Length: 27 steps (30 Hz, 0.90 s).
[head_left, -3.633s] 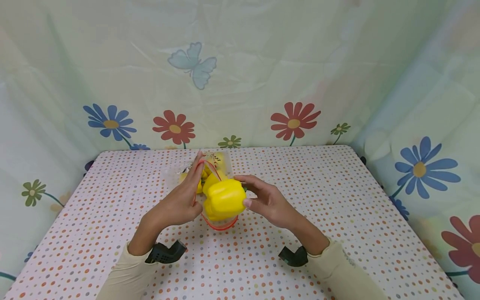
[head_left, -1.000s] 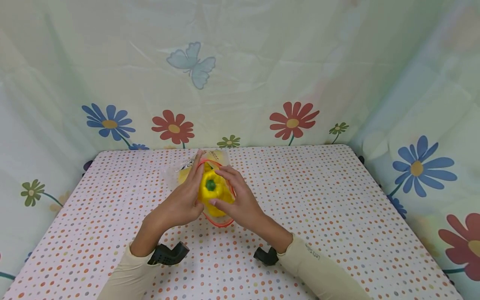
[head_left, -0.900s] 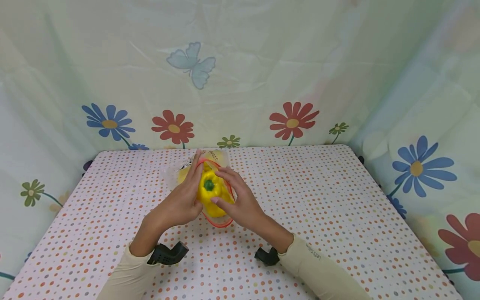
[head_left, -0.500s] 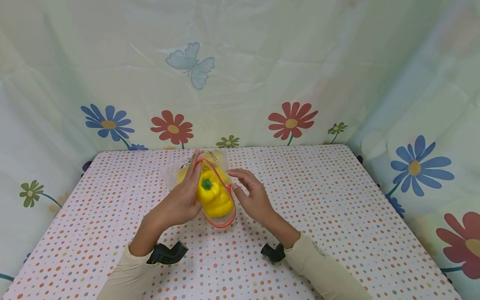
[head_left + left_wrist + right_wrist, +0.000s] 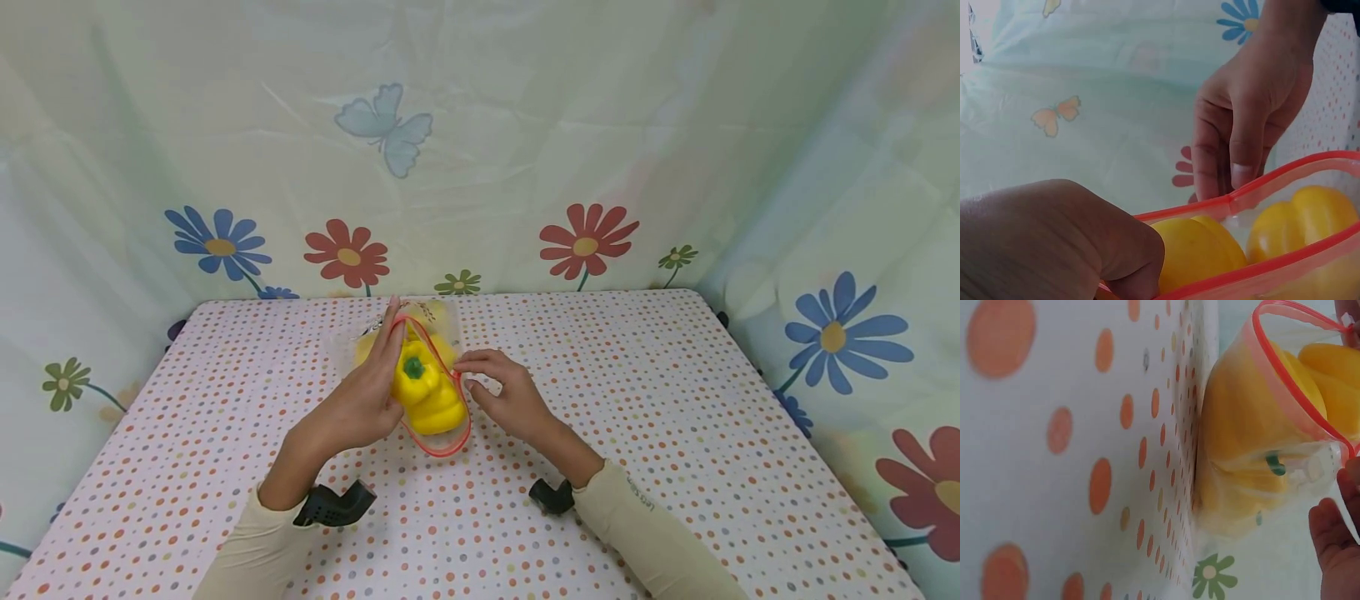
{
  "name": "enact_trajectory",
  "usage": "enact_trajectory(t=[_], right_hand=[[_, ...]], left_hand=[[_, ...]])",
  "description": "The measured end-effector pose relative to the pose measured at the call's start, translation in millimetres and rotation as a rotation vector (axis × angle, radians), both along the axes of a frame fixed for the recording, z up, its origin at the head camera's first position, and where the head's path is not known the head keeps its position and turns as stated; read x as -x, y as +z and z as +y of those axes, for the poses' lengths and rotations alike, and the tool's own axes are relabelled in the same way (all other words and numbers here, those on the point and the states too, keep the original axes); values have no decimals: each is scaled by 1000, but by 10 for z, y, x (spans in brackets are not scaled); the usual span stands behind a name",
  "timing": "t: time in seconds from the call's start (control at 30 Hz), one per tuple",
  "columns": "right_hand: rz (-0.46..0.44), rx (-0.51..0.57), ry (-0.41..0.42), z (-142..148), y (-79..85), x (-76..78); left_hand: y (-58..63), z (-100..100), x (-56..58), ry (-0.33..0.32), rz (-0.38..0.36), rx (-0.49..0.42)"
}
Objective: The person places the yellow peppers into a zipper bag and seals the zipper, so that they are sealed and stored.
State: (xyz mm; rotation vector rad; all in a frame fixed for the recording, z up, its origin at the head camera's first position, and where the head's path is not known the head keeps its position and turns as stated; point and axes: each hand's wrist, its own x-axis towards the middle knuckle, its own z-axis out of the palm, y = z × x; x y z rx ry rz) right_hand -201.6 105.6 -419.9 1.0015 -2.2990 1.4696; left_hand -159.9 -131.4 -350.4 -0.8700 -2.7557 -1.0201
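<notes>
A clear zip bag (image 5: 450, 446) with a red rim lies with its mouth facing me, holding several yellow bell peppers; one pepper (image 5: 420, 371) shows its green stem at the mouth. My left hand (image 5: 356, 404) holds the left side of the mouth, its long fingers stretched along the rim and its thumb bent at the edge in the left wrist view. At the opposite side, my right hand (image 5: 506, 392) pinches the red rim (image 5: 1232, 199) between thumb and forefinger. Through the plastic more yellow peppers (image 5: 1235, 431) show in the right wrist view.
The bag lies on a table with a white dotted cloth (image 5: 637, 467). Behind it hangs a pale curtain (image 5: 487, 167) printed with flowers and a butterfly. Each wrist carries a black camera mount (image 5: 337, 504).
My right hand has put a yellow pepper into the bag, let go of it, drawn back to the right and taken the rim. My left hand has stayed at the bag's left side.
</notes>
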Motion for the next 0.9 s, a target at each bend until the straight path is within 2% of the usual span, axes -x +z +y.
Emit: enact_trajectory(t=[0.2,0.57,0.7,0.9], right_hand=[[97,-64,-11,-2,2,35],[116,-154,-8,-7,46,56],[188,-175,13,31,62,64],[296,-130,46,94,124,87]], left_hand=[[0,1,4,-4,2,-1],[-15,-3,20,-8,-1,8],[-17,-15,17,-6,0,14],[-10,-58,3,11,13,31]])
